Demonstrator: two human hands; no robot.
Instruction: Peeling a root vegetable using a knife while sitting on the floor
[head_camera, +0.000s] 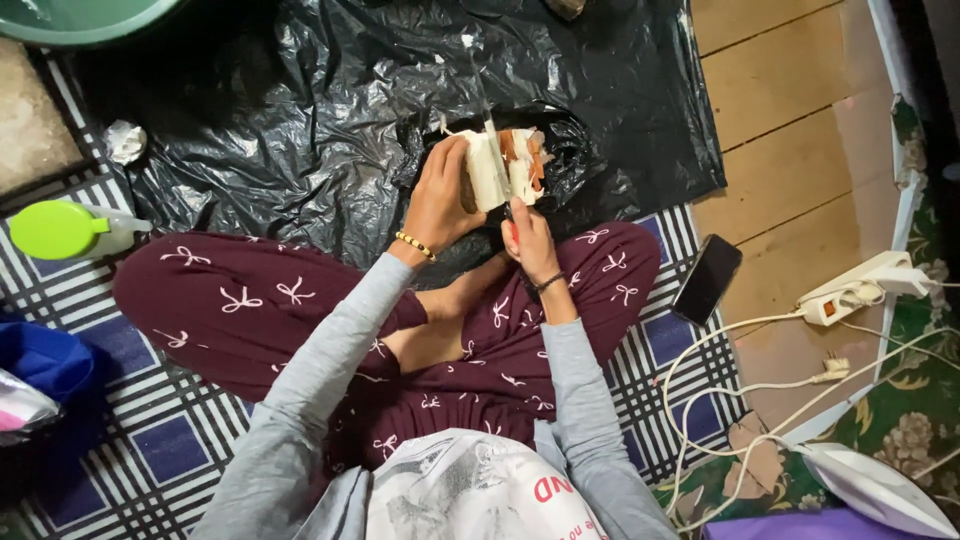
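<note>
Cutting step: left hand (437, 205) grip wrapped round white block (492, 170) — right hand (527, 237) grip closed on knife (497, 150), blade mid-block over black plastic sheet (300, 110). Next move calls for steady downward draw, fingers kept clear of the edge.

Person sitting cross-legged on checked mat (150, 440), left hand (437, 200) gripping white block (487, 170), right hand (528, 240) holding knife (492, 130) over black plastic sheet (330, 110), phone (707, 279) nearby
</note>
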